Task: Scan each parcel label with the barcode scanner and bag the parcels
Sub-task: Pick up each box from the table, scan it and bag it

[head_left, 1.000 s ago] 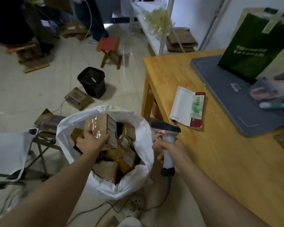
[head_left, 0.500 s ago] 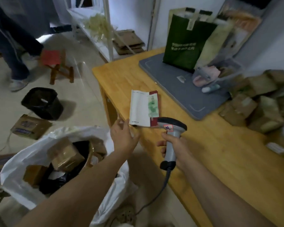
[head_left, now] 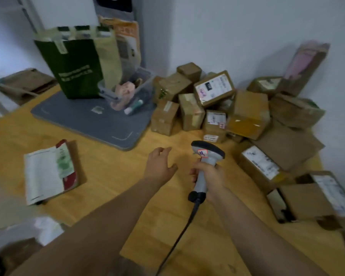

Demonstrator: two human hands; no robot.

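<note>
Several brown cardboard parcels with white labels are heaped at the back right of the wooden table. More parcels lie along the right edge. My right hand grips the handle of a grey barcode scanner, its dark head pointing toward the heap and its cable trailing down to the front. My left hand hovers above the table with relaxed fingers, empty, just left of the scanner. A corner of the white bag shows at the lower left.
A grey mat lies at the back of the table with a green tote bag and a clear plastic box on it. A booklet rests at the table's left. White walls close the corner behind the parcels.
My view has swung right from the bag on the floor to the table. My left hand let go of the parcel in the bag and moved over the table. The scanner stayed in my right hand.
</note>
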